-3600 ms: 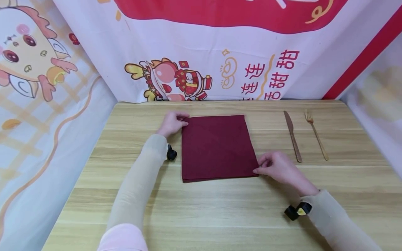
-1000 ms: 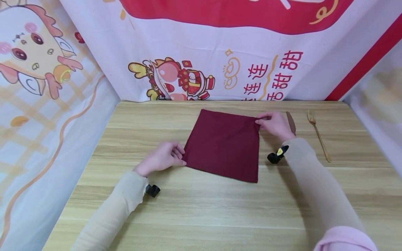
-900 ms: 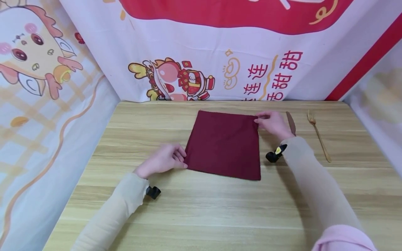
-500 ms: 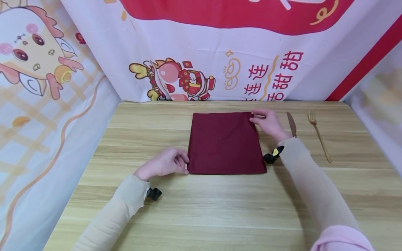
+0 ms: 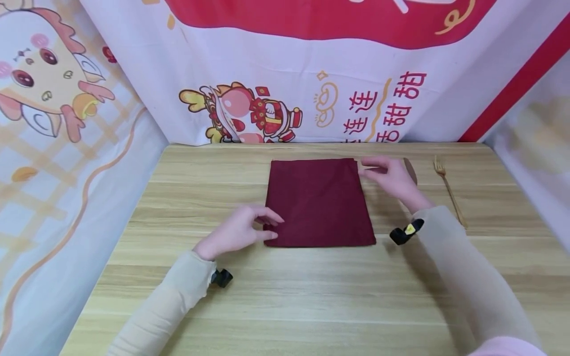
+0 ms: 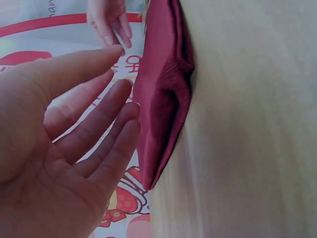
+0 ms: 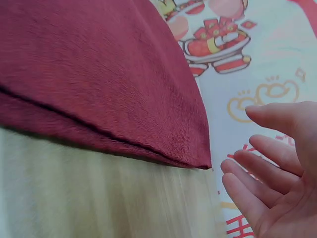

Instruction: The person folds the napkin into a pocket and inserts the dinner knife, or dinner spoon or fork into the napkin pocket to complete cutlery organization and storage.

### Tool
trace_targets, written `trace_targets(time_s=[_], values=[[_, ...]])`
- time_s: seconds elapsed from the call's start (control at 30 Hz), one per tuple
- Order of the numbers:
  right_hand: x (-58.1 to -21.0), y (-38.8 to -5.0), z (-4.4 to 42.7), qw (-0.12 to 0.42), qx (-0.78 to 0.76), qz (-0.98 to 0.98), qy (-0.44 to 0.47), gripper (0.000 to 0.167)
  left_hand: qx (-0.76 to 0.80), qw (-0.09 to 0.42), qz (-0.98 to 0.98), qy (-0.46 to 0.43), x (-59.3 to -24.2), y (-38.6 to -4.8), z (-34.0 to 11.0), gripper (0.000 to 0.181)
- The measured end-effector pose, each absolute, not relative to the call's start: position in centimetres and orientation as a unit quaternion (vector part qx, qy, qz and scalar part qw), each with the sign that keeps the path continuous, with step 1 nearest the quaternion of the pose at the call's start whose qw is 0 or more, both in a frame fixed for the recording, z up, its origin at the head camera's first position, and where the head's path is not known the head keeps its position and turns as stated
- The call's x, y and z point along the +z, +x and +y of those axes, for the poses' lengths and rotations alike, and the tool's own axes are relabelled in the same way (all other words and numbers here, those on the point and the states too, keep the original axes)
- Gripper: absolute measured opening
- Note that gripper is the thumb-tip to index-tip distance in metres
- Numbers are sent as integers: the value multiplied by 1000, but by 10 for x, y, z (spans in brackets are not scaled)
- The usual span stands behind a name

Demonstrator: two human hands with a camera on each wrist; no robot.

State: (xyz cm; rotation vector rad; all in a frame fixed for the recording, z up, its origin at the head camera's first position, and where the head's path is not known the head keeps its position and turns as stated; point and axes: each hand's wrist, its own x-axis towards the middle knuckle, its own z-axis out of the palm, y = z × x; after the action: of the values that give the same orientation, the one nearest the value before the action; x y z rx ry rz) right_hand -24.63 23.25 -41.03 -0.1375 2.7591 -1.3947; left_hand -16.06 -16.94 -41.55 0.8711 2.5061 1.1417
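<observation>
A dark red folded cloth napkin (image 5: 318,202) lies flat and nearly square to the table. My left hand (image 5: 240,230) hovers at its near left corner, fingers relaxed and thumb apart, gripping nothing. In the left wrist view, that hand (image 6: 64,129) is clear of the napkin (image 6: 163,89), whose layered edge puckers a little. Just off the far right corner is my right hand (image 5: 394,180), thumb and fingers spread. The right wrist view has a gap between this hand (image 7: 277,173) and the napkin's corner (image 7: 198,161).
On the right, a gold fork (image 5: 447,188) lies on the wooden table (image 5: 311,296). A brown-gold knife (image 5: 410,170) beside it is mostly hidden by my right hand and arm. A printed curtain (image 5: 267,54) stands along the table's back edge.
The napkin turned counterclockwise until its near edge lay level, held at two opposite corners. Since then both hands have let go, the right moving off to the right, the left lifting over its corner.
</observation>
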Motion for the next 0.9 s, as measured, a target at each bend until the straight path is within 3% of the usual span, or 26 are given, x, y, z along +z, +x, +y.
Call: trace_targets(time_s=[0.2, 0.6, 0.9], values=[[-407, -225, 234, 14, -466, 881, -84, 42, 361, 137, 868, 312, -425, -162, -167, 37], [-416, -174, 232, 133, -474, 854, -171, 46, 311, 130, 870, 359, -431, -163, -164, 45], [-430, -156, 237, 147, -452, 855, -210, 43, 311, 140, 876, 341, -428, -163, -163, 39]])
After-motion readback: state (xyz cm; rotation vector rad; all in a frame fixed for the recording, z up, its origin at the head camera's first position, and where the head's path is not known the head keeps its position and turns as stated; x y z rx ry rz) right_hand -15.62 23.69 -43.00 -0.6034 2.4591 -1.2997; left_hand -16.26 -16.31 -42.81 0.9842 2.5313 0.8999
